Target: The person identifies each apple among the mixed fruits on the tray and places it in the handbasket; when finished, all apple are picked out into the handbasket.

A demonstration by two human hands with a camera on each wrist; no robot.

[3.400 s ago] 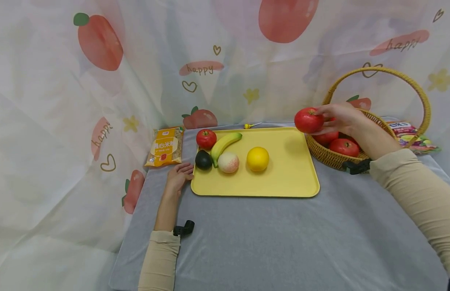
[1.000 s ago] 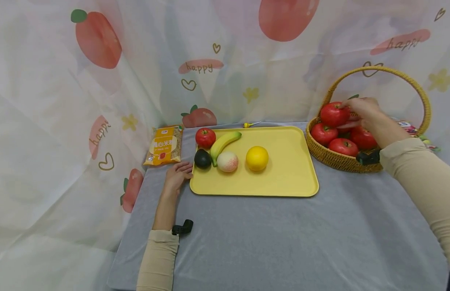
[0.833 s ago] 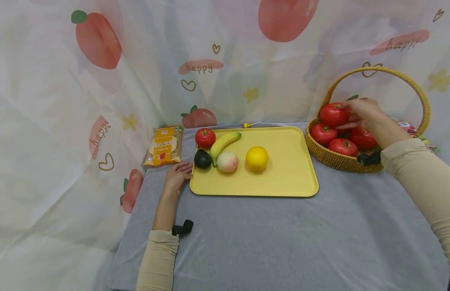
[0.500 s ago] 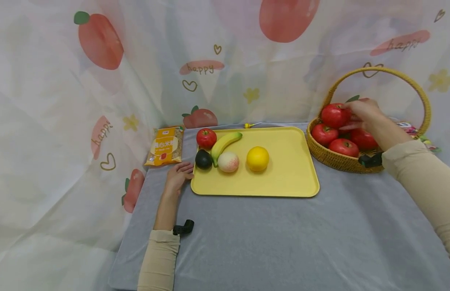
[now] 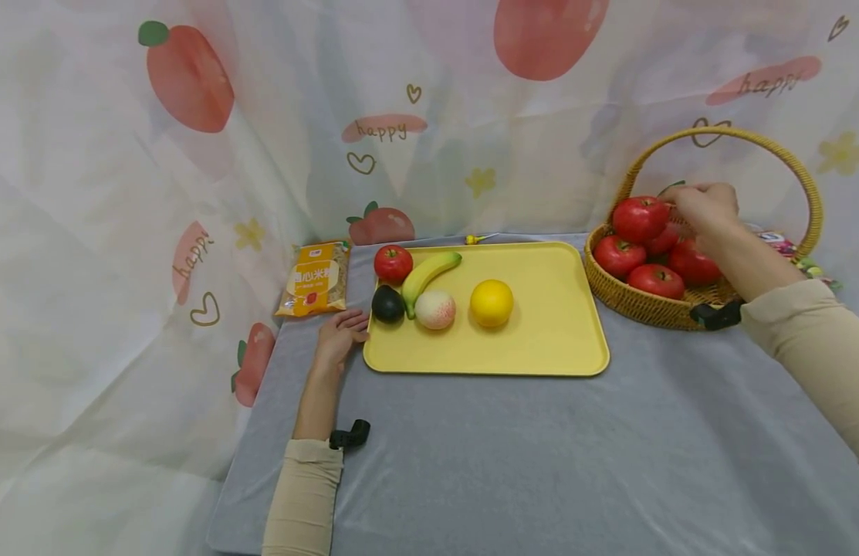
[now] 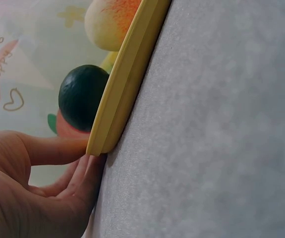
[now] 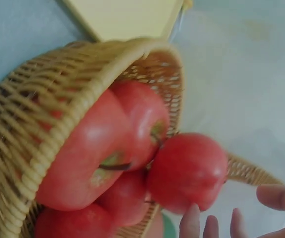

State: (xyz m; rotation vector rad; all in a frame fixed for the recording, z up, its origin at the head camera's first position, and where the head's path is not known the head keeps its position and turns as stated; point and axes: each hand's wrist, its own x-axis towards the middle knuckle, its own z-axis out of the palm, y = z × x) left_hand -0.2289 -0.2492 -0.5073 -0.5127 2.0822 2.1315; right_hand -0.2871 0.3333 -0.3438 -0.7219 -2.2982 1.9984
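Observation:
A wicker basket [image 5: 640, 310] on the right holds several red apples [image 5: 655, 281]. The topmost apple [image 5: 640, 219] rests on the others near the basket's left rim. Beside it, under the handle, is my right hand [image 5: 707, 210]; in the right wrist view its fingers [image 7: 190, 223] are spread, with a fingertip overlapping the apple's edge and nothing gripped. My left hand [image 5: 337, 337] touches the left edge of a yellow tray [image 5: 554, 316], its thumb and fairly straight fingers at the rim. On the tray lie another red apple [image 5: 393, 264], a banana [image 5: 429, 276], an avocado [image 5: 387, 305], a peach [image 5: 435, 310] and an orange [image 5: 492, 303].
An orange-and-clear food packet [image 5: 316, 278] lies left of the tray. Behind the basket a colourful packet [image 5: 776, 245] is partly hidden. A small yellow item [image 5: 472, 239] lies behind the tray. Patterned curtains border the grey tablecloth [image 5: 526, 455]. The basket's handle [image 5: 809, 185] arches high.
My right hand has carried the apple from over the tray's right edge to the basket, set it on the others, let go and drawn back slightly. The left hand has stayed put.

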